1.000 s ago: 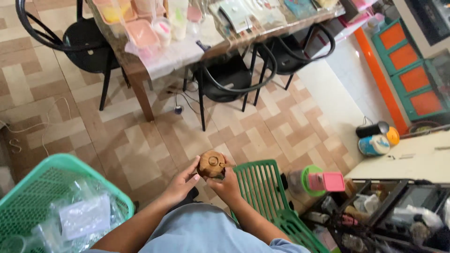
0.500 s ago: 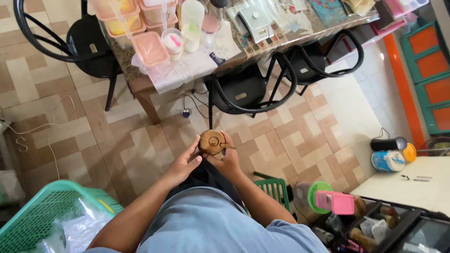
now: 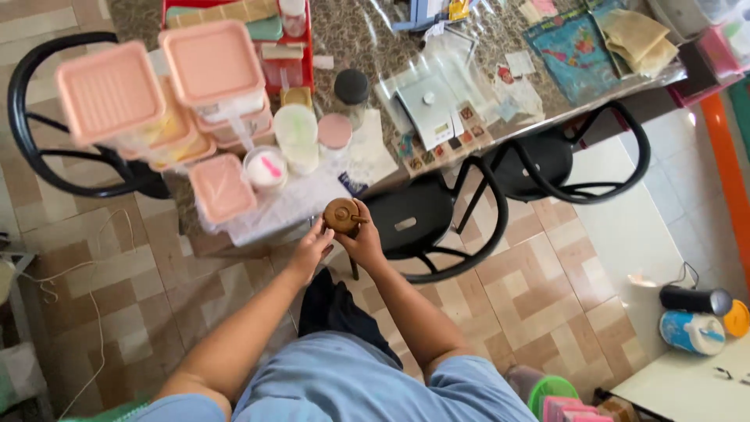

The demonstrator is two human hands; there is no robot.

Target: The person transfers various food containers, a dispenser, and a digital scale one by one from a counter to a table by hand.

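Note:
A small round wooden pot with a lid and a thin wooden spoon handle sticking out sits between both my hands. My left hand cups its left and lower side. My right hand grips its right side from below. I hold the pot out in front of me, just at the near edge of a cluttered table, above a black chair.
Pink-lidded plastic containers and small round tubs crowd the table's near left. Papers and plastic sleeves lie to the right. A second black chair stands right, another left. Cans sit on the floor.
I have stood up and moved toward the table; the pot in both hands is now at the table's edge. The green basket and green stool have left the view.

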